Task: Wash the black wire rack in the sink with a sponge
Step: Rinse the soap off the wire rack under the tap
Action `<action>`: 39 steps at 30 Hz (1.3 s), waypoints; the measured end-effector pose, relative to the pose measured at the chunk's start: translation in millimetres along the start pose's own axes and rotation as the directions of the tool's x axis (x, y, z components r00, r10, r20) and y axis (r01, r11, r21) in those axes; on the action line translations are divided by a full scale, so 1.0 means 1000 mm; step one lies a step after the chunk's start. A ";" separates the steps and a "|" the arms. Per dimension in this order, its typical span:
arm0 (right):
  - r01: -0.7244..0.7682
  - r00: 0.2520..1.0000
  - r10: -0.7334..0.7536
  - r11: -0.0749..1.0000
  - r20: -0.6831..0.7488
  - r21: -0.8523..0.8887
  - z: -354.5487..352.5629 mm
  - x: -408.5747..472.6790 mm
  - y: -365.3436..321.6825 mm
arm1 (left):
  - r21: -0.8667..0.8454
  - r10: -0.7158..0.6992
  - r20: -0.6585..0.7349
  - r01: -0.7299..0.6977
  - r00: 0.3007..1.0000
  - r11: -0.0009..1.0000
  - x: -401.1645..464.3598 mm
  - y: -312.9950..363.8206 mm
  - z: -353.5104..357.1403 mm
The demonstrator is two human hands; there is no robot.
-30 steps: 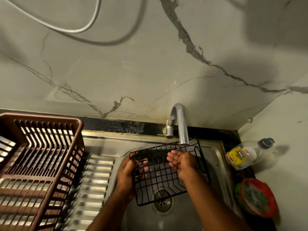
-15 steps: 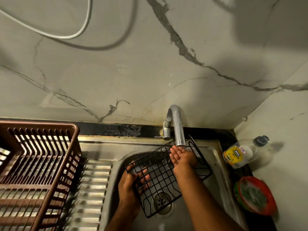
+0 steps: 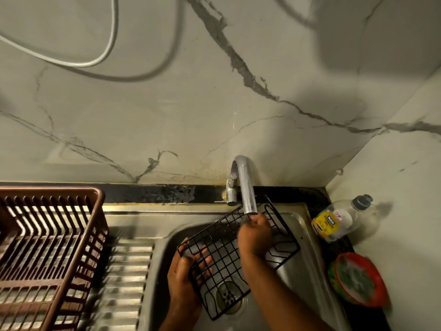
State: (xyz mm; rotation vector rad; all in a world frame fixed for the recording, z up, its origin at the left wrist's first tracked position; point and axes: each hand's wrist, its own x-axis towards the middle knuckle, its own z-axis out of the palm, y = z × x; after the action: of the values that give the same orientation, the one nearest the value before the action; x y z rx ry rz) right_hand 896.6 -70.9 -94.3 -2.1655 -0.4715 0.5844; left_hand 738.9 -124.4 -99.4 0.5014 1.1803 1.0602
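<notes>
Tilting in sink (image 3: 307, 249): black wire rack (image 3: 229, 254), left hand (image 3: 183, 280) gripping.

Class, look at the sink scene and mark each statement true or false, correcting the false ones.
1. The left hand holds the rack by its left edge. True.
2. The right hand grips a sponge. False: no sponge is visible in it; it is over the rack, below the tap.
3. The brown basket sits inside the sink. False: it stands to the left, on the drainboard.
4. A soap bottle lies right of the sink. True.
</notes>
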 end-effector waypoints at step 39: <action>0.071 0.773 0.201 0.915 0.602 -0.397 0.010 -0.065 0.011 | 0.019 0.119 0.042 -0.120 0.992 0.993 0.027 -0.002 0.007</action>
State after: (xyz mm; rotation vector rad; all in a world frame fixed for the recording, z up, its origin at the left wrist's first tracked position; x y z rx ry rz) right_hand 839.3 -104.2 -92.7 -2.3314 -0.9485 1.3882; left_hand 745.9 -100.4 -112.2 0.6142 1.1378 1.1352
